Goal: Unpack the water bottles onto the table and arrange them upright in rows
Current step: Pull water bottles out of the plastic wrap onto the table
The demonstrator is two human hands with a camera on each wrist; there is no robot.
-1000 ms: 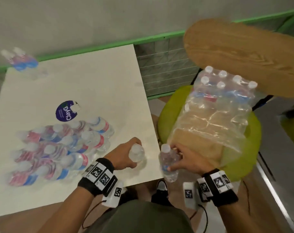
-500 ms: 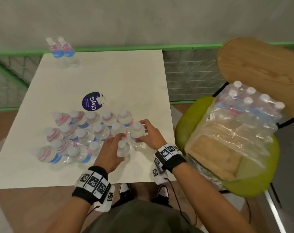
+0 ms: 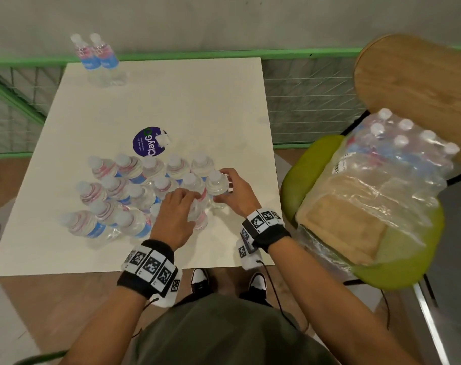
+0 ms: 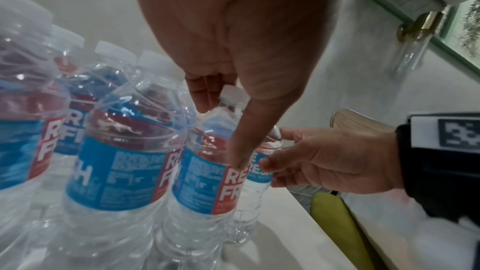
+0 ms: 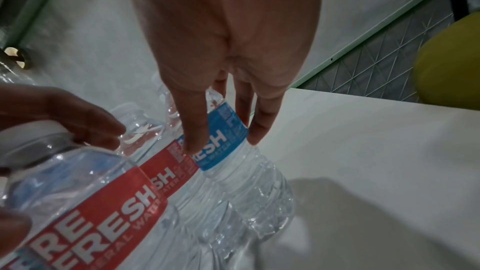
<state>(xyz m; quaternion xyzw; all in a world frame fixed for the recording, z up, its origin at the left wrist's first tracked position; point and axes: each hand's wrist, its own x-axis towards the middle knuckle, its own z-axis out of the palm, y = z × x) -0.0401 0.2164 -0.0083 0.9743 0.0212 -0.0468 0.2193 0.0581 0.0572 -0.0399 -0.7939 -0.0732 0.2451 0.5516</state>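
Observation:
Several clear water bottles (image 3: pixel 124 191) with red and blue labels stand upright in a tight cluster on the white table (image 3: pixel 171 101). My left hand (image 3: pixel 176 214) grips a bottle (image 3: pixel 201 219) from above at the cluster's near right; the left wrist view shows the left hand (image 4: pixel 221 130) with thumb and fingers round this bottle (image 4: pixel 205 171). My right hand (image 3: pixel 232 191) holds the bottle (image 3: pixel 217 184) at the cluster's right end. In the right wrist view the right hand (image 5: pixel 224 141) pinches that bottle's (image 5: pixel 249 188) label. Both bottles stand on the table.
A shrink-wrapped pack of bottles (image 3: pixel 398 159), torn open at its near side, lies on a green chair seat (image 3: pixel 303 175) right of the table. Two more bottles (image 3: pixel 97 56) stand at the far left corner. A purple sticker (image 3: pixel 147 142) lies behind the cluster.
Both hands carried a bottle each from the chair side leftward to the cluster and set them down at its right side. My view has swung left toward the table.

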